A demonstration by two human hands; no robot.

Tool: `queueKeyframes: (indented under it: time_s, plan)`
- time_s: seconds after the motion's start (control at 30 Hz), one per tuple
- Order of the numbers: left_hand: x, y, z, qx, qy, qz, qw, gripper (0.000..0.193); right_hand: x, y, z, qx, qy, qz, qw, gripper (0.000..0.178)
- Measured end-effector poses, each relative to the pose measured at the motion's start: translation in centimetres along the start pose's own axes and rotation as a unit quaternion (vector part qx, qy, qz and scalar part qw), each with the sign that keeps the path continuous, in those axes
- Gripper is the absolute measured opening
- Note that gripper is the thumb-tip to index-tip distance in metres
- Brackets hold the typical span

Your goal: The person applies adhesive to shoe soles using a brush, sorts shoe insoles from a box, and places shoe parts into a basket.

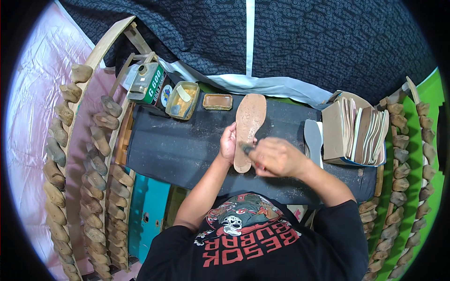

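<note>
A long tan insole (248,124), its wide end pointing away from me, is held over the table by my left hand (228,141). Those fingers wrap around its narrow middle from the left and beneath, and some are hidden behind it. Small pale flecks and a damp-looking sheen show on its upper face. My right hand (276,158) is closed over the heel end, smeared by motion. From its fingers a small dark brush-like tool (247,149) sticks out against the insole; its exact kind is too blurred to tell.
On the dark-covered table (187,140) stand a rectangular can (146,84), an open tub of yellowish paste (183,100) and a shallow brown dish (218,101). At right are grey sole shapes (313,138) and a box of upright soles (356,131). Racks of wooden shoe lasts (56,175) flank both sides.
</note>
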State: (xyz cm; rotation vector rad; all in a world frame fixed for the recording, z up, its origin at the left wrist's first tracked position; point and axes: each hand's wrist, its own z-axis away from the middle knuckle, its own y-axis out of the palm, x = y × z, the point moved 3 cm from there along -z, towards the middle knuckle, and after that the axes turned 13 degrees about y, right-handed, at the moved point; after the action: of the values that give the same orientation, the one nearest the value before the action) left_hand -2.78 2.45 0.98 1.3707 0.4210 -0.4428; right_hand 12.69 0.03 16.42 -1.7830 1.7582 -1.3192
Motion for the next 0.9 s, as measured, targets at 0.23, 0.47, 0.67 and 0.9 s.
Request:
queueKeyframes:
  time_s: [0.23, 0.47, 0.67, 0.9]
  plan:
    - [-0.6, -0.2, 0.2, 0.053, -0.004, -0.024, 0.998, 0.058, -1.0, -0.4, -0.5, 0.0, 0.029, -0.032, 0.999, 0.034]
    - [-0.7, -5.1, 2.1, 0.054, 0.0, -0.011, 0.998, 0.057, -8.1, 0.7, -2.8, -0.156, 0.25, -0.054, 0.954, 0.024]
    - [-1.7, -8.0, 4.6, -0.025, 0.047, -0.013, 0.998, 0.055, -16.2, 7.5, -4.6, -0.16, 0.36, -0.192, 0.899, 0.026]
    - [-4.2, -10.0, 6.3, -0.065, 0.089, 0.031, 0.993, 0.054, -19.0, 12.7, -6.8, -0.067, 0.388, -0.115, 0.912, 0.031]
